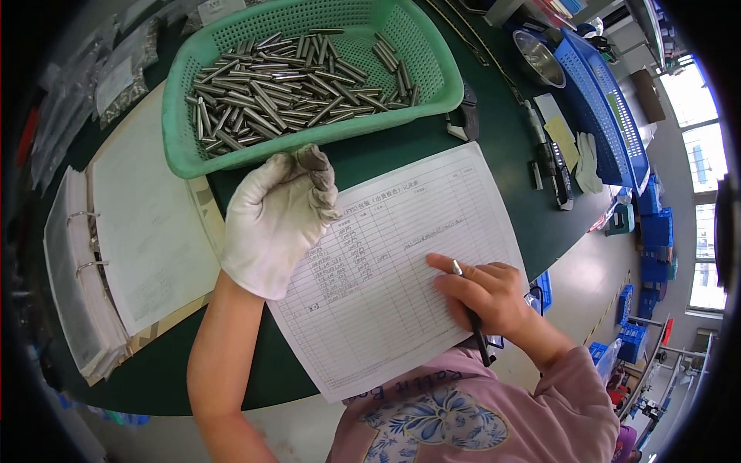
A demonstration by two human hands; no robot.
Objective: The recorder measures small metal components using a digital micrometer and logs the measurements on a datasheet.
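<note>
The right hand (494, 297), bare, at four o'clock, grips a dark pen (476, 328) over a printed form (409, 309) at centre. The left hand (282, 216), in a white glove at nine o'clock, is loosely cupped, apparently holding nothing, over the form's left edge. Judging by the sheet, record-keeping is partway: upper-left rows carry handwriting; most lower rows look unfilled. At eleven o'clock, a green basket (177, 139) holds many loose metal rods (266, 104). An open ring binder (150, 231) of pages lies at nine o'clock; clear bags (123, 73) of small parts at ten; a metal bowl (538, 58), contents unclear, near one; a blue basket (602, 108) at two.
</note>
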